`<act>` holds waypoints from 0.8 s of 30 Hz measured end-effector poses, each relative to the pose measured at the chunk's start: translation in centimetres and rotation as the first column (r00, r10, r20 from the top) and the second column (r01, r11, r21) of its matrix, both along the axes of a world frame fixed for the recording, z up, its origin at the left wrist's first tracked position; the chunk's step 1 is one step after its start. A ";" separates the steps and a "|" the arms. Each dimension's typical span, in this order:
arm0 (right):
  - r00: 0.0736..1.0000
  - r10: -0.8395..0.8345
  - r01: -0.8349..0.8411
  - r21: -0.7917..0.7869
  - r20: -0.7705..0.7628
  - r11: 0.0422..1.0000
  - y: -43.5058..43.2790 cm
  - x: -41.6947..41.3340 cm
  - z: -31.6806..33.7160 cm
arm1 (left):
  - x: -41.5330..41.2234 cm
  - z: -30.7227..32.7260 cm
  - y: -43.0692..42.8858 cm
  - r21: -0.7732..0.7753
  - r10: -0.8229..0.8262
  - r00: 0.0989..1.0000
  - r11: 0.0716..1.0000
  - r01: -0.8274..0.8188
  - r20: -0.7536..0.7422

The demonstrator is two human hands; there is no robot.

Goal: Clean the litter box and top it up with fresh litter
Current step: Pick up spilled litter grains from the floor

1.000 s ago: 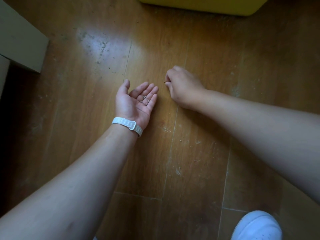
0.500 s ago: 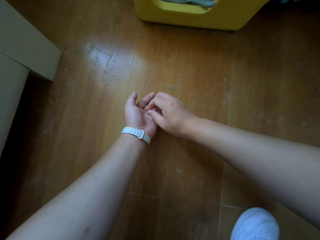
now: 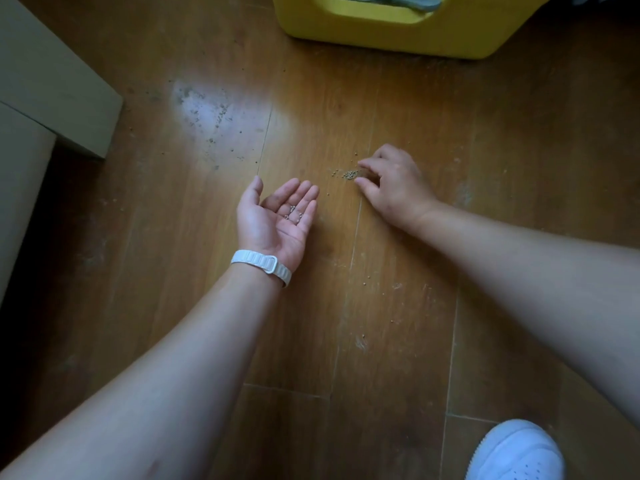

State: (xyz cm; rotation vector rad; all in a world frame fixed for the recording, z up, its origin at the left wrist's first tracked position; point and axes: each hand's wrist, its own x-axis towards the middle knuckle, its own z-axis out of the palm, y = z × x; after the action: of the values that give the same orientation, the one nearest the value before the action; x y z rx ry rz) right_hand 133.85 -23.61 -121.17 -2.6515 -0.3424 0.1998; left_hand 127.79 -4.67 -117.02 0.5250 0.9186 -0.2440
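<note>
My left hand (image 3: pixel 273 216) lies palm up just above the wooden floor, with a white band on its wrist. Several small litter grains (image 3: pixel 293 213) sit in its cupped palm. My right hand (image 3: pixel 391 188) is palm down to the right of it. Its fingertips and thumb reach around a small heap of spilled litter grains (image 3: pixel 348 174) on the floor. The yellow litter box (image 3: pixel 398 32) stands at the top edge, a grey scoop (image 3: pixel 391 0) partly showing inside it.
A beige cabinet (image 3: pixel 45 77) juts in at the upper left. Scattered specks of litter (image 3: pixel 207 116) lie on the glossy patch of floor. More stray grains (image 3: pixel 363 284) dot the boards between my arms. My white shoe (image 3: pixel 516 452) is at the bottom right.
My right hand left the left palm, where it had dropped grains, and moved right and forward to the small heap on the floor. The view tilted up, showing more of the yellow box.
</note>
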 end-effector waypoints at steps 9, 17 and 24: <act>0.995 0.050 -0.051 0.008 0.085 0.999 0.7 0.4 -1.5 | 0.5 -0.7 0.1 -0.003 0.003 1.000 1.000 -0.003 -0.015; 0.989 -0.019 0.004 0.108 0.143 0.994 1.7 0.7 -2.4 | 1.5 -0.9 -0.8 -0.013 -0.023 1.000 1.000 0.022 -0.014; 0.976 0.063 -0.072 0.036 0.206 0.997 2.0 1.5 -2.7 | 2.2 -1.2 -1.4 -0.020 -0.029 1.000 0.999 0.028 -0.010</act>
State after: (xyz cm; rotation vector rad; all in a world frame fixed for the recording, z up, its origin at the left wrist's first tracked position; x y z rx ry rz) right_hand 135.31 -21.59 -123.90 -2.6254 -0.4979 -0.0610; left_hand 129.96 -6.06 -118.18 0.5193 0.9183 -0.2814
